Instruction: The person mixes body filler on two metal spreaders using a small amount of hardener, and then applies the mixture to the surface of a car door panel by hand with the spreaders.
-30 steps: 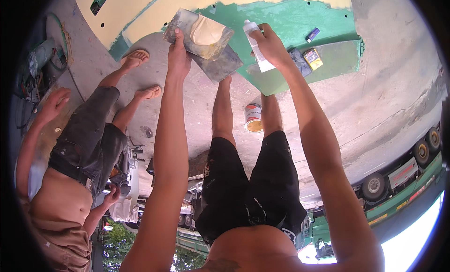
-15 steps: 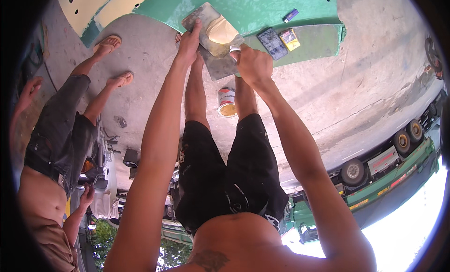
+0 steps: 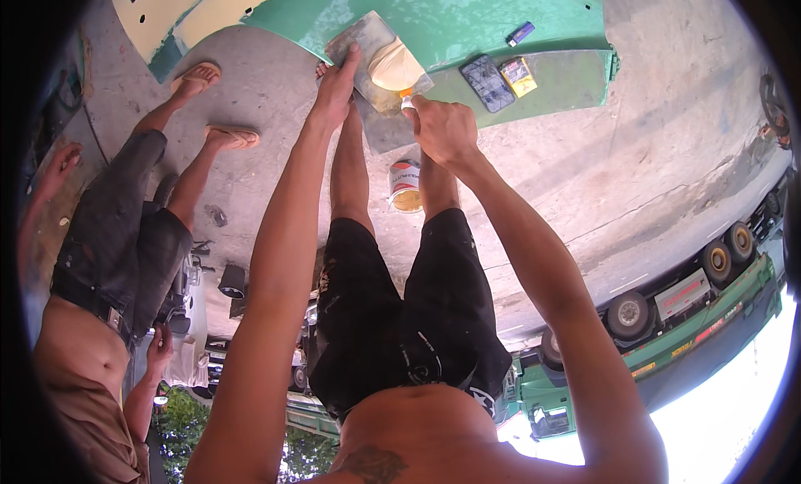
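Left hand [image 3: 336,90] pinches the grey plate [image 3: 363,32] at its left side, thumb on top. Cream putty [image 3: 394,65] sits on that plate; 2nd plate [image 3: 386,133] shows under it. Right hand [image 3: 446,133] is wrapped around the white tube [image 3: 407,103], tip at the plate's lower right edge. Orange blob [image 3: 406,93] there is probably paste, too small to be sure. Risks: hard squeeze could squirt past the putty; loose left pinch could let the plate tip.
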`<state>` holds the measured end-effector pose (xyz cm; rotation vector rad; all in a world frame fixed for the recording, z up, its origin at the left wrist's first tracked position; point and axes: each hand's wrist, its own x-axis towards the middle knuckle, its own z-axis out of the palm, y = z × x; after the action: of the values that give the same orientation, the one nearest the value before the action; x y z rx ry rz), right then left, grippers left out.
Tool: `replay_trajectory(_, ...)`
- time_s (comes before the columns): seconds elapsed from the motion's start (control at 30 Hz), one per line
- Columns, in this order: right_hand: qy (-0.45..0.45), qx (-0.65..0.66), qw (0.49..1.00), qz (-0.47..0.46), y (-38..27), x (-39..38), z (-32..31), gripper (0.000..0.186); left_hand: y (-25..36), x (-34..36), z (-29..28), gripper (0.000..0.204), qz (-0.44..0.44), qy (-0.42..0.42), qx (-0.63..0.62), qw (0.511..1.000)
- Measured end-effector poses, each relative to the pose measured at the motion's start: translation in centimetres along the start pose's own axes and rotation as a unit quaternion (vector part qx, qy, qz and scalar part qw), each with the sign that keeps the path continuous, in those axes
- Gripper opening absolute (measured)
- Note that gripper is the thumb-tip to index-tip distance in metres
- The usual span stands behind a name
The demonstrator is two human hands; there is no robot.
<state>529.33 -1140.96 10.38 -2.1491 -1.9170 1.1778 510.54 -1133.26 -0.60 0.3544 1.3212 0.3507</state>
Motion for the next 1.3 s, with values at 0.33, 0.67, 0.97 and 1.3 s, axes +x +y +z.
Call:
replay_trajectory(0.33, -0.044, 0.139, 0.988, 0.048, 5.1, 3.1, 2.2, 0.025, 5.8, -4.0, -0.9, 0.077, 0.049, 0.122, 0.151, 0.980)
replay_trajectory(0.67, -0.188, 0.623, 0.756, 0.062, 2.9, -1.3, -6.9, 0.076, 13.5, -15.4, 6.9, 0.067, 0.116, -0.081, -0.338, 0.930)
replay_trajectory(0.97, 0.198, 0.813, 0.547, -0.035, -5.7, -15.0, -29.0, 0.048, 20.3, -32.0, 25.7, 0.064, 0.124, -0.270, -0.346, 0.890)
replay_trajectory(1.3, 0.478, 0.679, 0.556, 0.034, -3.6, -30.6, -44.2, 0.040, 25.4, -42.8, 30.2, 0.068, 0.146, -0.415, -0.158, 0.884)
